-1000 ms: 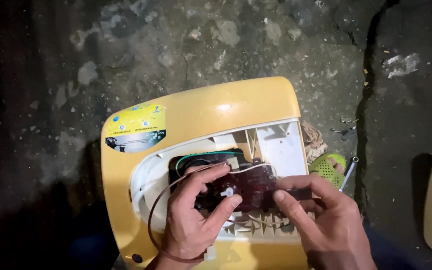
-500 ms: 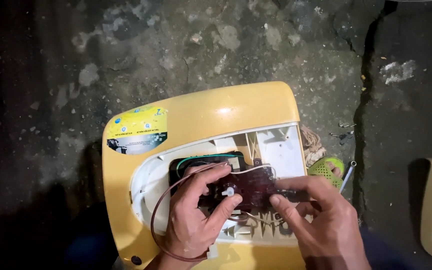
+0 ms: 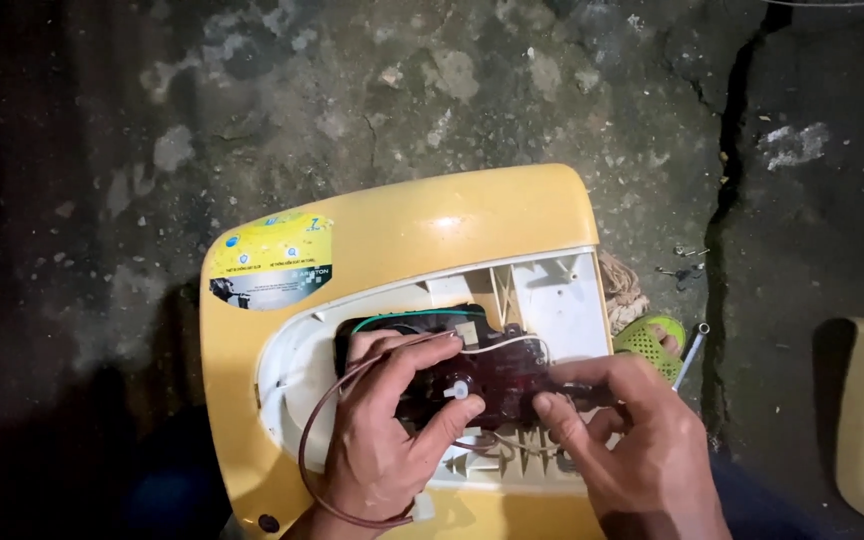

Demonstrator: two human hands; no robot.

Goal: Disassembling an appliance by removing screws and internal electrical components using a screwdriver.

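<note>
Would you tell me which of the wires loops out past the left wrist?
The brown wire; the green and white ones stay atop the dark module.

Both hands bare: left hand (image 3: 387,440) and right hand (image 3: 642,450) are wearing no gloves, rings or watch. No sleeves are showing at the wrists. Nails are looking short; dark trouser fabric is showing lower right.

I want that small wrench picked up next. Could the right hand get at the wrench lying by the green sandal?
Probably yes. The right hand is on the dark part in the yellow casing, and the wrench lies just beyond it on open floor, nothing lying across it.
</note>
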